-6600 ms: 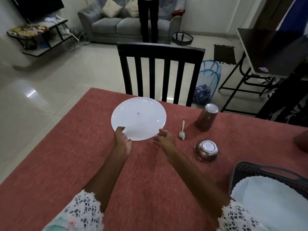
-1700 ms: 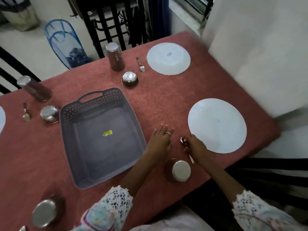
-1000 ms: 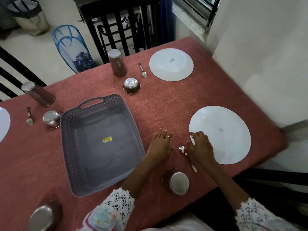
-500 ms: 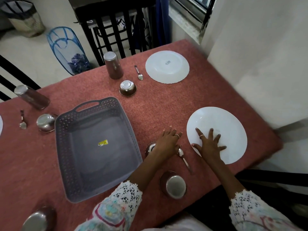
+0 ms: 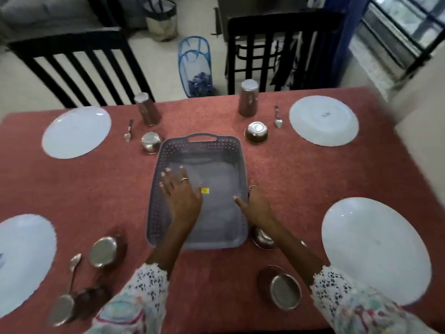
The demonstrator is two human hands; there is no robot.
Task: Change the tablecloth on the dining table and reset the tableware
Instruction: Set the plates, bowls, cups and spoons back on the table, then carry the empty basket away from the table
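Both hands have left the near right place setting, where half a second ago the right palm lay on the round white plate and the left sat by the spoon; now they are over the empty grey perforated plastic basket that stands in the middle of the rust-red tablecloth; the left hand hovers over or rests on the basket's left half with fingers straight and spread, gripping nothing, though contact is hard to tell from above; the right hand is at the basket's right wall, thumb inside, fingers seemingly down the outer side, and whether it actually clasps the rim I cannot tell.

The view now takes in the whole table rather than one corner; four white plates lie at the corners: the far left plate, the far right plate upside down with its stamp showing, the near left plate cut by the frame edge, and the near right one; each has steel pieces beside it, such as the far right inverted steel tumbler, small steel bowl and spoon; the near right steel tumbler stands just inside the right forearm; the near left pieces are blurred.

My reading: the cloth is changed and the laying done; lifting the empty basket off the table looks like the remaining step.
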